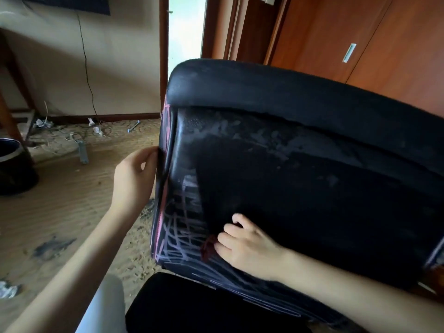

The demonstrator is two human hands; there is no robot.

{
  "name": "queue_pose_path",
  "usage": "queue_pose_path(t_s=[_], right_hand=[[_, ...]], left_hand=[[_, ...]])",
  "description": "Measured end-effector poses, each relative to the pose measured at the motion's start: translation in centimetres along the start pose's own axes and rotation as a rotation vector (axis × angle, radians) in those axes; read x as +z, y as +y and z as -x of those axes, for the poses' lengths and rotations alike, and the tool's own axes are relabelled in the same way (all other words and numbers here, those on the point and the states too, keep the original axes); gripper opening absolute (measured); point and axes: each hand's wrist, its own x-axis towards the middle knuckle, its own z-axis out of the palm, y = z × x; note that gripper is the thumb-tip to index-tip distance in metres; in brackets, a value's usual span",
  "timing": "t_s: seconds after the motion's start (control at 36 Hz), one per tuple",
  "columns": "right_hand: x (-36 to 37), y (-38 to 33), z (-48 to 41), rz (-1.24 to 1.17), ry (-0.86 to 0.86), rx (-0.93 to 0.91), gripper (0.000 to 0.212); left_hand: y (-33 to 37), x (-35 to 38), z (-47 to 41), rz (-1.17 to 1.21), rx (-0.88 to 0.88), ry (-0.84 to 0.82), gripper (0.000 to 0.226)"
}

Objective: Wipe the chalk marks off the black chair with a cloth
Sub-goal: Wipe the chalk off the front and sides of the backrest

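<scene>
- The chair (pixel 300 164) fills the right half of the view, its back panel facing the person; its right side and lower edge run out of frame.
- Chalk marks (pixel 182 236), pale lilac and pink scribbles, cover the lower left of the panel and run up the left side edge; the upper panel shows only a faint grey smear.
- The right hand (pixel 249 248) lies on the lower panel with fingers curled round a small dark red cloth (pixel 208 247), pressing it against the marks. Most of the cloth is hidden under the fingers, so its shape is hard to make out.
- The left hand (pixel 134 179) grips the chair's left edge; its fingertips go behind the edge and cannot be seen.
- A black shape at the bottom of the view, under the chair, is too dark to identify.
- On the floor (pixel 72 200) to the left lie tangled cables (pixel 72 135), blurred, and a dark bin (pixel 14 164) cut off by the frame's left edge.
- Behind the chair stand wooden doors (pixel 360 44) and a bright, washed-out doorway (pixel 186 30).
</scene>
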Motion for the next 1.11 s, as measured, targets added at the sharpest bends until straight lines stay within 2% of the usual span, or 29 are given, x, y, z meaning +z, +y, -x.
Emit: queue_pose_path(t_s=[0.22,0.31,0.42,0.47,0.58,0.67,0.78,0.94,1.03,1.11], right_hand=[[-6.3,8.2,-10.4,-0.021,0.441,0.237,0.017],[-4.9,8.2,-11.8,-0.064,0.461,0.264,0.018],[-2.2,4.9,-8.9,-0.147,0.431,0.209,0.025],[-0.7,3.1,-6.5,-0.142,0.361,0.152,0.024],[2.6,-1.0,-0.7,-0.022,0.08,-0.029,0.026],[2.9,-1.9,0.3,-0.005,0.018,-0.058,0.027],[-0.1,-0.3,-1.6,-0.032,0.098,-0.016,0.022],[-6.5,6.5,-8.8,-0.007,0.414,0.162,0.026],[-6.4,8.7,-11.8,0.034,0.492,0.27,0.02],[-4.1,7.2,-12.8,-0.003,0.501,0.311,0.018]], left_hand=[[0.5,-0.8,-0.2,-0.084,0.03,-0.017,0.023],[0.5,-0.9,-0.4,-0.088,0.039,-0.033,0.023],[0.5,-0.9,-0.5,-0.076,0.033,-0.044,0.022],[0.5,-0.8,-0.6,-0.079,0.03,-0.039,0.022],[0.7,-1.0,-0.4,-0.091,0.043,-0.042,0.022],[0.8,-1.4,-0.2,-0.13,0.055,-0.05,0.025],[1.1,-1.5,-0.3,-0.153,0.054,-0.071,0.028],[1.1,-1.5,-0.4,-0.133,0.052,-0.068,0.029],[0.8,-1.4,-0.3,-0.147,0.064,-0.066,0.032],[0.6,-1.3,-0.3,-0.152,0.077,-0.057,0.032]])
